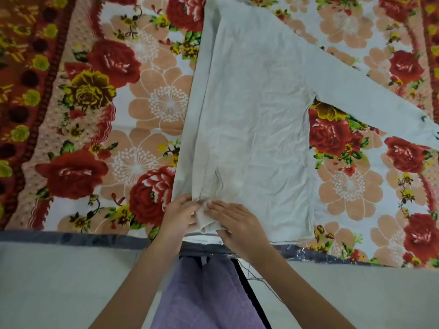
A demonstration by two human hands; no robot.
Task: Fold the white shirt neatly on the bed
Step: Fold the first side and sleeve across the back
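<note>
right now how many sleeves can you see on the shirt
2. One sleeve stretches out right over the bedspread. The other sleeve looks folded down the left side of the shirt, its end between the left hand and right hand.

- A bed [147, 129] is filling most of the view, wearing a floral bedcover [351, 186] with red roses, peach blossoms and yellow flowers on white.
- A dark red patterned border [21, 74] is running down the cover's left side.
- A dark grey mattress edge [71, 236], glossy like plastic wrap, is showing along the near side.
- A pale grey floor [59, 286] is lying below it.
- Soft, even light is falling across everything.
</note>
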